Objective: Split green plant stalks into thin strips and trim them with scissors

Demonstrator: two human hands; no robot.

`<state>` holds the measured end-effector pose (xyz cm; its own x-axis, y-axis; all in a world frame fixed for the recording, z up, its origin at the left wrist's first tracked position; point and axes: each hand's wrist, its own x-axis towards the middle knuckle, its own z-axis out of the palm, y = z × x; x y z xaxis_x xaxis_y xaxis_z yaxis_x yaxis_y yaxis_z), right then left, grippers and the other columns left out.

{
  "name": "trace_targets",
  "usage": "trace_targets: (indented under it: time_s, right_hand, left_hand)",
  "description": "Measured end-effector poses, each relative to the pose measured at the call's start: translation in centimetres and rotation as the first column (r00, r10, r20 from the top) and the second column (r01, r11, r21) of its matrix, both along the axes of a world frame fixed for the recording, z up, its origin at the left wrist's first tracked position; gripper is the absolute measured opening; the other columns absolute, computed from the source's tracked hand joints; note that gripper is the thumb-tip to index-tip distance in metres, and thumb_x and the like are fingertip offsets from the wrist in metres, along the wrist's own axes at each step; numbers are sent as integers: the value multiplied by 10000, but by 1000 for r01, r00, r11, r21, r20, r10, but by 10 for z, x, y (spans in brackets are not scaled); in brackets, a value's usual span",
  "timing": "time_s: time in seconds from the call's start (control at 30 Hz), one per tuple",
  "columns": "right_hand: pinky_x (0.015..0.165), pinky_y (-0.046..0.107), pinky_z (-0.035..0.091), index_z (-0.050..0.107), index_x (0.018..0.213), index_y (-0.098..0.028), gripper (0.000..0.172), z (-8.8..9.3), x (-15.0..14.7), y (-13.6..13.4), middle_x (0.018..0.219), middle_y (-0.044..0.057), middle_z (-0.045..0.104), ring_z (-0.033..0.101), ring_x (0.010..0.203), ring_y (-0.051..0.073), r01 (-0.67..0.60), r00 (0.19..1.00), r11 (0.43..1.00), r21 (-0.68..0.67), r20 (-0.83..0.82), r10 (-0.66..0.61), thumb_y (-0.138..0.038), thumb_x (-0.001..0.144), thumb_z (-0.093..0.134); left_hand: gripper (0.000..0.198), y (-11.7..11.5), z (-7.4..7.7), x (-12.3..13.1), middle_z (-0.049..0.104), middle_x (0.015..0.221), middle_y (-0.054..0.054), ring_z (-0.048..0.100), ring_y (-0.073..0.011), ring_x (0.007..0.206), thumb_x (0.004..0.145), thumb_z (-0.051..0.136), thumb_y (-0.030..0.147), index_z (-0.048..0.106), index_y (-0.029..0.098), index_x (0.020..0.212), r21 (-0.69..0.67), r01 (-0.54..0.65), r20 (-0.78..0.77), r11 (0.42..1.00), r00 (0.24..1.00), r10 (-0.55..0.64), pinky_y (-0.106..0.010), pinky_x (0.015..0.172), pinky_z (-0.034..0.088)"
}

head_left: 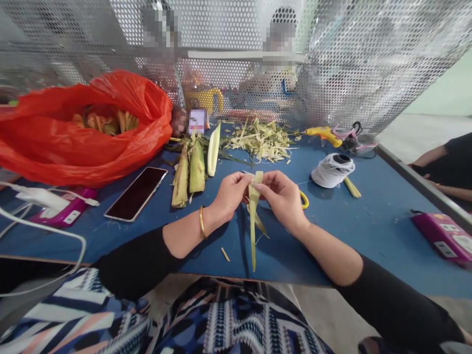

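Observation:
My left hand (pixel 229 197), with a gold bangle on its wrist, pinches the upper part of a pale green corn husk strip (pixel 253 221). From the other side my right hand (pixel 285 199) is closed on the same strip, its thumb lying against the front. The strip hangs down toward the table edge, with a shorter piece of husk (pixel 262 225) behind it. A thin white thread runs from a spool of white thread (pixel 332 170) to my right hand. Partly hidden behind that hand is a yellow loop handle (pixel 304 199). The fingertips behind the strip are hidden.
Corn husks (pixel 197 167) and a pile of shreds (pixel 262 142) lie beyond my hands. Leftward are a phone (pixel 136 193), a purple power strip (pixel 72 211) and a red plastic bag (pixel 147 108). A yellow glue gun (pixel 324 133) lies before the perforated metal screen (pixel 239 29).

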<state>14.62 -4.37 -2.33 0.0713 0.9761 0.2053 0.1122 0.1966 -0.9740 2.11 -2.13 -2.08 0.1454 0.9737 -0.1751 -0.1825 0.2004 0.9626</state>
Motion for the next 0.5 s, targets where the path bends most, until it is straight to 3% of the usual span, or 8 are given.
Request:
trace_targets:
  time_s: [0.13, 0.37, 0.43, 0.5]
  right_hand:
    - [510, 251, 448, 546, 695, -197, 319, 0, -2, 1, 571, -37, 574, 533, 529, 114, -103, 994, 978, -184, -59, 94, -411, 614, 768]
    - [535, 245, 424, 540, 687, -208, 188, 1, -2, -5, 572, -48, 535, 474, 535, 94, 4, 999, 998, 63, 51, -7, -334, 738, 670]
    - [545, 251, 448, 551, 733, -206, 213, 2, -3, -6, 600, -39, 569, 509, 551, 102, -37, 999, 999, 3, 7, 37, -360, 715, 697]
    - [529, 252, 465, 556, 747, -198, 295, 3, -4, -5, 610, -33, 592, 530, 546, 108, -116, 993, 983, -140, -50, 110, -389, 644, 756]
  left_hand:
    - [197, 1, -1, -1, 526, 520, 51, 471, -73, 404, 841, 569, 211, 545, 172, 649, 75, -36, -35, 997, 999, 39, -192, 420, 390]
    - [212, 3, -4, 0, 513, 485, 47, 445, -65, 392, 840, 578, 218, 535, 165, 639, -21, -45, 3, 999, 999, 45, -191, 421, 370]
    - [217, 4, -4, 0, 505, 481, 50, 444, -65, 396, 836, 578, 212, 530, 165, 630, -22, -66, -1, 998, 998, 66, -191, 423, 368]
    - [222, 5, -5, -1, 502, 489, 54, 442, -64, 405, 835, 577, 204, 530, 164, 622, 4, -97, -26, 995, 995, 97, -188, 418, 358]
